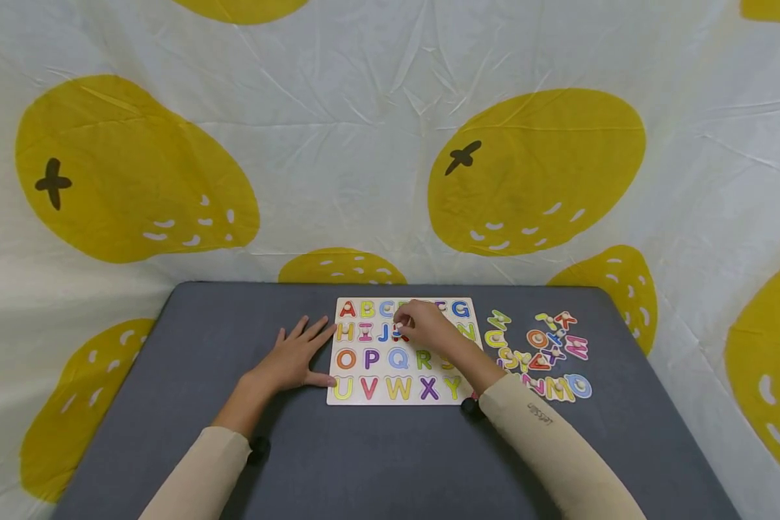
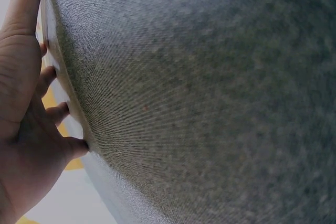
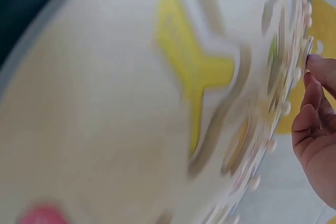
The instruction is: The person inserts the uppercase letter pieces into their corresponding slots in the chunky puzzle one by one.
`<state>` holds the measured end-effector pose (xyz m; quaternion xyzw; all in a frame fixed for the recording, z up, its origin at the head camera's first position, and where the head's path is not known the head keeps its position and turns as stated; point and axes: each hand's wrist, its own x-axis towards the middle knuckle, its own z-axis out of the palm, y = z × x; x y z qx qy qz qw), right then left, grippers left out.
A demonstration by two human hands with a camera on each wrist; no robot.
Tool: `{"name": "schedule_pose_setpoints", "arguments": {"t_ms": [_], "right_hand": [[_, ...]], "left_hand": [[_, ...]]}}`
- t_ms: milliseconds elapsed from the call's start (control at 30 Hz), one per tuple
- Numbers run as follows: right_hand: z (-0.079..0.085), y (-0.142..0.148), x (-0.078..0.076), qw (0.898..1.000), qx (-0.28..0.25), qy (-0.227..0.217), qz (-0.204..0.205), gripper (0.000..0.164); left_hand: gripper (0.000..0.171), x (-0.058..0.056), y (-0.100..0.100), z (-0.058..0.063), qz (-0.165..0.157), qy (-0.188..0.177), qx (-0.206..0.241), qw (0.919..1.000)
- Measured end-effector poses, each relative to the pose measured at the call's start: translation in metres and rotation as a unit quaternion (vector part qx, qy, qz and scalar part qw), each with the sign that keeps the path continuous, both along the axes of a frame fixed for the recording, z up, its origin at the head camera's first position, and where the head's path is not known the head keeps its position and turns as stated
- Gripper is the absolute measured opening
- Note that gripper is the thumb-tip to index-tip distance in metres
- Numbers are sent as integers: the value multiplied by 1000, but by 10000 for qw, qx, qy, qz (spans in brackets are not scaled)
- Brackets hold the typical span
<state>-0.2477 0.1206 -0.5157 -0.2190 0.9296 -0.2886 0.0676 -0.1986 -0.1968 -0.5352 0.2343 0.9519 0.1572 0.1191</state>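
A white alphabet puzzle board [image 1: 383,344] lies on the dark table, its colored letters in rows. My right hand [image 1: 425,325] is above the board's second row, just right of the J, and pinches a letter piece [image 3: 308,48] between thumb and fingers. That piece is seen nearly edge-on in the right wrist view, so its letter cannot be told. My left hand [image 1: 295,361] rests with fingers spread on the table, its thumb and a fingertip at the board's left edge. My right hand and forearm hide part of the upper and middle rows.
Loose knobbed letter pieces [image 1: 538,361] lie in a scattered group on the table [image 1: 377,462], right of the board. Knobbed pieces sit in the upper rows, including the A [image 1: 347,309]. A white cloth with yellow fruit shapes [image 1: 338,180] hangs behind the table.
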Motion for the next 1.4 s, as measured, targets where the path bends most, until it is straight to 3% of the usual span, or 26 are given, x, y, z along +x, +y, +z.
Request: {"name": "schedule_pose_setpoints", "arguments": {"t_ms": [167,367,833,1100,1400], "right_hand": [[-4,-20,-1,9996,217,36,174,3],[-9,-32,-1,9979,627,147,86,5],[-9,-34,3,9981,605,127,-26,10],[6,-6,8,9993,208,197,-221,18],[16,69,10,9955,-82,610,-727,16]], "left_hand": [[116,1,-1,0,42,-34,-69,10000],[115,0,0,0,-20,-15,4,10000],[114,1,0,2,1,-36,41,10000],[115,1,0,-1,31,3,-3,10000],[115,1,2,-3,0,36,-11,10000]]}}
